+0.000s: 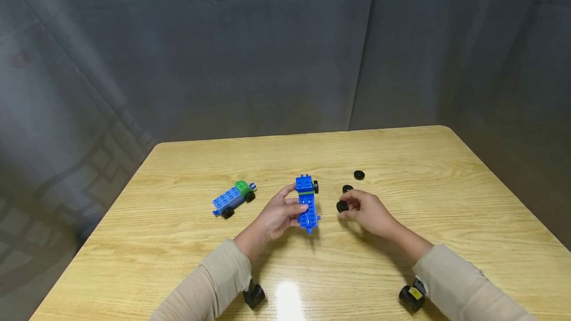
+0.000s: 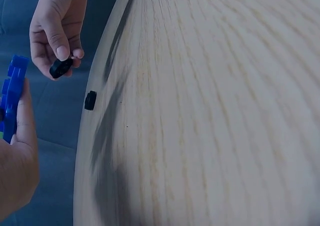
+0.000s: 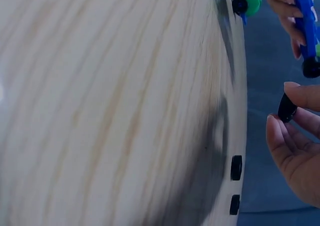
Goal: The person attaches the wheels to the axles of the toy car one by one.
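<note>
Car (image 1: 311,209) of blue bricks hangs above the table (image 1: 357,276), pinched by the left hand (image 1: 277,215); the right hand (image 1: 369,210), to its right, pinches a black wheel (image 1: 342,206). Both look light, stiff, smooth; sides suit holding the car, rim the wheel.

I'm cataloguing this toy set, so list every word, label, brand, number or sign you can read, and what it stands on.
None can be read in any view.
Blue car and green-fronted car: no readable text.
Held wheel: too small to tell.
Yellow patch on the right wrist camera: too small to tell whether it bears print.
</note>
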`<state>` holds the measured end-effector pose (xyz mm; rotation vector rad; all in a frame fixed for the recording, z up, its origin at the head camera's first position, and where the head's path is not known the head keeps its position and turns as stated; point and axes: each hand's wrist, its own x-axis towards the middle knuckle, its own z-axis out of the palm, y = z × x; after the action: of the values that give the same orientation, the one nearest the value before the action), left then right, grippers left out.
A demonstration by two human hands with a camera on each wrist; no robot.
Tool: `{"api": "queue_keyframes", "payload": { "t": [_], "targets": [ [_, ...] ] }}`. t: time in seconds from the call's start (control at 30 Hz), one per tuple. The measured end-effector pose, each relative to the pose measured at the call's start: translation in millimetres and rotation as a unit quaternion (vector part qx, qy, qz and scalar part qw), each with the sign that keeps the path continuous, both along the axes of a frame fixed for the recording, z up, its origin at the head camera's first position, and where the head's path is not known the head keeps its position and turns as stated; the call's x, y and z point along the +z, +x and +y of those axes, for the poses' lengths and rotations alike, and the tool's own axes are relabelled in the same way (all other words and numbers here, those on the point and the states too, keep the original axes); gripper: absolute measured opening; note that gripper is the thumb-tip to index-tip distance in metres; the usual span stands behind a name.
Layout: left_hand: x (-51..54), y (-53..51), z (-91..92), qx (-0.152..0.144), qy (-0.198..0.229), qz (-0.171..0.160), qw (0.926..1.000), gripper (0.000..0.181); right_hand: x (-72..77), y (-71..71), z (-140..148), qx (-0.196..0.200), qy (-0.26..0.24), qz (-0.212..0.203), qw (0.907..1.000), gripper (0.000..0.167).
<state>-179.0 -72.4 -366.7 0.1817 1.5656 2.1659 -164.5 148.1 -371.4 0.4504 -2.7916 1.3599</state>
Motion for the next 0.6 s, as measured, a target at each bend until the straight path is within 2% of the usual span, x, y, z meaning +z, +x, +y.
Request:
{"api": "queue_keyframes", "payload": {
  "t": [0.2,0.33,0.6],
  "targets": [
    [0.2,1.2,-0.4,-0.001,0.001,-0.003,1.0000,0.067,0.8,2.7,-3,0.004,-0.007,0.006,0.9999,0.026],
    [-0.3,1.2,-0.6,0.001,0.003,-0.002,1.0000,0.067,1.2,4.4,-6,0.003,-0.015,-0.004,0.9999,0.026],
    [-0.4,1.4,0.4,0.021,-0.004,0.002,0.9998,0.065,0.9,9.5,-14,0.027,-0.065,-0.033,0.9969,0.023]
  ]
}}
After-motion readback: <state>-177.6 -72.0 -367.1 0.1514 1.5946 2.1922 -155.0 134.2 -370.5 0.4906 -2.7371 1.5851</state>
